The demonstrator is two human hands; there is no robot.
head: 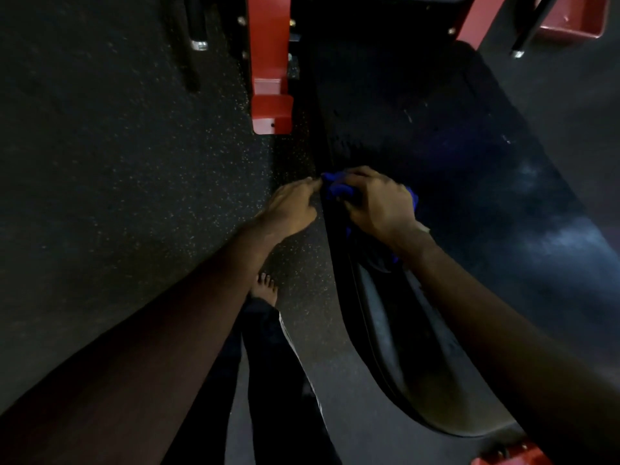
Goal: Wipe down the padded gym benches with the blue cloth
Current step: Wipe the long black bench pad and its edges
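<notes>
Cloth (336,190), one, held by left hand (291,207) and right hand (379,203).

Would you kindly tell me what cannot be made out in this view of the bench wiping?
Head view only.
Blue cloth: mostly under the right hand gripping it; size hidden.
Left hand: dimness hides whether its fingertips pinch the cloth.
Bench: far end cut off by the top edge; darkness hides any dirt.
Red frame: top cut off.
</notes>
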